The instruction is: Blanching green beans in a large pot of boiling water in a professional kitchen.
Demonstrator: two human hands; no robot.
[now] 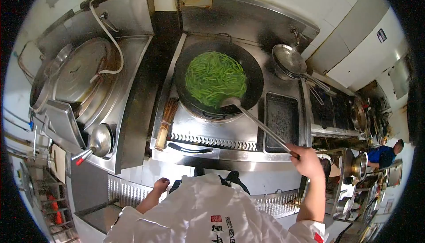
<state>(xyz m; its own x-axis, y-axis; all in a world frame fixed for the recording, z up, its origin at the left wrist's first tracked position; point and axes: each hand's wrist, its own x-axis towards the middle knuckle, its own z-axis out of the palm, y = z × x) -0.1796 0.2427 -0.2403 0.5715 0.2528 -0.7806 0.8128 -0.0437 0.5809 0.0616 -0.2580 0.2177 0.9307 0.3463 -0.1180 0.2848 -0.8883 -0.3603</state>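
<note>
A large black wok stands on the steel stove and holds many cut green beans in liquid. My right hand is closed around the handle end of a long metal wok spatula. The spatula's blade rests at the near right edge of the beans, inside the wok. My left hand hangs low beside my body, in front of the stove, its fingers curled; whether it holds anything cannot be told. A bamboo wok brush lies left of the wok.
A rectangular steel tray is set at the stove's right, with strainers behind it. At the left are a big round lid, a hose and a ladle. A person in blue is far right.
</note>
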